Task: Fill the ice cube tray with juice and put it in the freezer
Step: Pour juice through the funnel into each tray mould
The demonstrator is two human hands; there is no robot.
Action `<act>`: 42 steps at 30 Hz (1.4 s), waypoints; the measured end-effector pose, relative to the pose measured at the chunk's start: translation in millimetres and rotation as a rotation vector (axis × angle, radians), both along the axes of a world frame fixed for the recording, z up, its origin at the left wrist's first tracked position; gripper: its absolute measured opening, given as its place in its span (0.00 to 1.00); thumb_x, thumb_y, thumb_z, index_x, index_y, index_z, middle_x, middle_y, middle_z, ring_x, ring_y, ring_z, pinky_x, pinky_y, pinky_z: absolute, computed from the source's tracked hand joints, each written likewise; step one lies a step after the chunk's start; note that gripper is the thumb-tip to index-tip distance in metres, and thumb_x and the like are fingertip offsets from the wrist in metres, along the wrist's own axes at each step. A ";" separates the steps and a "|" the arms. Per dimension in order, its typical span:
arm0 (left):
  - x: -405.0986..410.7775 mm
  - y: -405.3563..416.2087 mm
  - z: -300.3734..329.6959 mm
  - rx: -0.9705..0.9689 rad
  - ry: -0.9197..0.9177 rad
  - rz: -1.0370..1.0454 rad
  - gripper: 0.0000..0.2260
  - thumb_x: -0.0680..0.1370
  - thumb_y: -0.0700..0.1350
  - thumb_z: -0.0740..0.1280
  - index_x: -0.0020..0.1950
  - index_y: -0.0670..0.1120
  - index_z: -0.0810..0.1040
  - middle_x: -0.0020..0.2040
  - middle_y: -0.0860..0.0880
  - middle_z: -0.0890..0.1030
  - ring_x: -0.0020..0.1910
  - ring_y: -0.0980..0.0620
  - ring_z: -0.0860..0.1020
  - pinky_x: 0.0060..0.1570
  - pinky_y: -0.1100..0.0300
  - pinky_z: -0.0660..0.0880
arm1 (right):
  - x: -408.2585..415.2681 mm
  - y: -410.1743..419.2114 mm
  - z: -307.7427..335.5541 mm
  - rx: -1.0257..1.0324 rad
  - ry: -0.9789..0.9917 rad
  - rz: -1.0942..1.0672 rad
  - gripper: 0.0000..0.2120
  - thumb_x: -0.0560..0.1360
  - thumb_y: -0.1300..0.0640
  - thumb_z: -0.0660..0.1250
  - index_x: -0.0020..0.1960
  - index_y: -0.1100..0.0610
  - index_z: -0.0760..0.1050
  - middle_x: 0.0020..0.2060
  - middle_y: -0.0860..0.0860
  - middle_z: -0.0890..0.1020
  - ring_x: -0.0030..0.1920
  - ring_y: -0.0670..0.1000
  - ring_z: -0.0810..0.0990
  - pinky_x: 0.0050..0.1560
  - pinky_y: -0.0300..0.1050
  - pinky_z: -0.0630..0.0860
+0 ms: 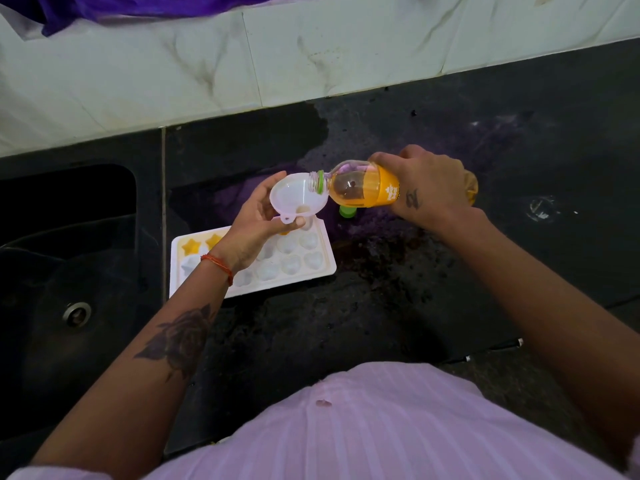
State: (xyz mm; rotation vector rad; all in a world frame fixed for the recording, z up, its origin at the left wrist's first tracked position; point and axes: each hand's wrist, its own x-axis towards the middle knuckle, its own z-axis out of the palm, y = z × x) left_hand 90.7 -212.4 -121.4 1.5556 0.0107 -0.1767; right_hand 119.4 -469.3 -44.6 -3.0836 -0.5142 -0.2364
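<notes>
The ice cube tray (313, 268) is sitting flat on the dark counter (450, 289), just right of the sink (69, 271), and only a couple of the star cells at its far-left corner are showing yellow juice, so most of it is looking empty.

The left hand (256, 223) is holding a white funnel (298, 194) above the tray's far edge, fingers curled round the bowl and thumb up over the rim. The right hand (429, 188) is gripping the juice bottle (367, 187) round its body and tipping it nearly sideways, mouth poking right into the funnel.

Where I'm seeing this going wrong: I can't tell which cell the spout is sitting over, since the hand is covering it. If it's drifting between cells, juice is going on the rim. The bottle is also tilted pretty hard, so a glug could be flooding the funnel faster than it's draining. The green cap (347, 211) is lying right by the tray too.
</notes>
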 end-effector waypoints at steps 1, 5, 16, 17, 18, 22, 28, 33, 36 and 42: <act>0.0 0.1 -0.8 0.003 0.002 0.000 0.34 0.69 0.30 0.72 0.69 0.52 0.66 0.61 0.56 0.75 0.58 0.60 0.77 0.48 0.64 0.78 | -0.2 0.0 0.1 -0.008 -0.003 -0.001 0.28 0.70 0.50 0.70 0.68 0.44 0.66 0.52 0.57 0.77 0.46 0.62 0.78 0.41 0.47 0.66; -0.5 0.6 -2.1 0.018 0.006 0.001 0.33 0.69 0.30 0.72 0.68 0.53 0.67 0.60 0.58 0.76 0.56 0.63 0.77 0.50 0.65 0.77 | -1.2 1.3 1.9 -0.037 -0.017 0.006 0.28 0.70 0.52 0.70 0.68 0.45 0.66 0.52 0.58 0.76 0.45 0.62 0.79 0.39 0.47 0.64; -2.2 0.1 0.8 0.005 0.010 -0.002 0.34 0.69 0.28 0.71 0.70 0.49 0.65 0.60 0.56 0.76 0.56 0.61 0.78 0.51 0.64 0.78 | -1.4 4.5 3.6 -0.064 -0.023 0.012 0.30 0.70 0.54 0.71 0.69 0.46 0.65 0.54 0.58 0.76 0.47 0.62 0.79 0.40 0.48 0.64; -2.3 0.1 0.8 0.006 0.010 -0.004 0.34 0.69 0.29 0.71 0.70 0.49 0.65 0.60 0.56 0.76 0.55 0.62 0.78 0.51 0.64 0.78 | -1.5 4.3 3.6 -0.063 -0.023 0.012 0.30 0.70 0.54 0.71 0.69 0.46 0.65 0.54 0.58 0.76 0.47 0.62 0.79 0.40 0.47 0.64; -2.2 0.2 0.8 0.006 0.009 -0.007 0.34 0.69 0.29 0.71 0.70 0.50 0.65 0.60 0.56 0.76 0.55 0.62 0.78 0.50 0.64 0.78 | -1.3 4.0 3.6 -0.062 -0.022 0.012 0.31 0.70 0.53 0.71 0.69 0.46 0.65 0.55 0.59 0.76 0.48 0.62 0.79 0.40 0.47 0.64; -1.5 0.8 0.2 -0.003 0.009 -0.012 0.33 0.69 0.30 0.71 0.70 0.50 0.66 0.60 0.56 0.75 0.56 0.61 0.78 0.50 0.64 0.77 | -1.0 2.9 3.1 -0.047 -0.020 0.013 0.30 0.70 0.53 0.71 0.69 0.46 0.65 0.55 0.58 0.76 0.49 0.62 0.78 0.41 0.48 0.65; 0.4 1.0 -0.6 0.000 0.010 -0.007 0.34 0.68 0.30 0.71 0.70 0.50 0.66 0.60 0.57 0.75 0.56 0.63 0.78 0.49 0.64 0.77 | -0.9 1.2 1.0 0.023 0.005 -0.005 0.30 0.69 0.51 0.71 0.69 0.45 0.65 0.53 0.57 0.76 0.49 0.62 0.78 0.43 0.50 0.67; 0.8 2.9 -0.2 -0.001 -0.001 0.009 0.34 0.69 0.32 0.73 0.70 0.52 0.66 0.61 0.56 0.75 0.57 0.58 0.77 0.48 0.63 0.78 | -2.5 2.9 0.8 0.090 0.035 -0.007 0.29 0.69 0.48 0.70 0.68 0.44 0.66 0.51 0.56 0.78 0.49 0.60 0.78 0.43 0.48 0.69; -2.0 4.9 3.2 -0.012 -0.010 0.021 0.34 0.68 0.34 0.74 0.69 0.55 0.67 0.61 0.56 0.75 0.57 0.56 0.77 0.46 0.63 0.78 | -5.3 6.0 3.8 0.142 0.062 0.004 0.29 0.69 0.46 0.70 0.68 0.44 0.67 0.51 0.56 0.78 0.50 0.60 0.78 0.46 0.50 0.71; -16.9 20.5 10.8 -0.023 -0.022 0.063 0.36 0.66 0.36 0.76 0.69 0.55 0.67 0.60 0.57 0.76 0.54 0.61 0.78 0.43 0.63 0.78 | -11.7 25.0 13.7 0.185 0.085 0.041 0.33 0.65 0.43 0.73 0.68 0.45 0.67 0.51 0.55 0.78 0.51 0.60 0.78 0.44 0.48 0.70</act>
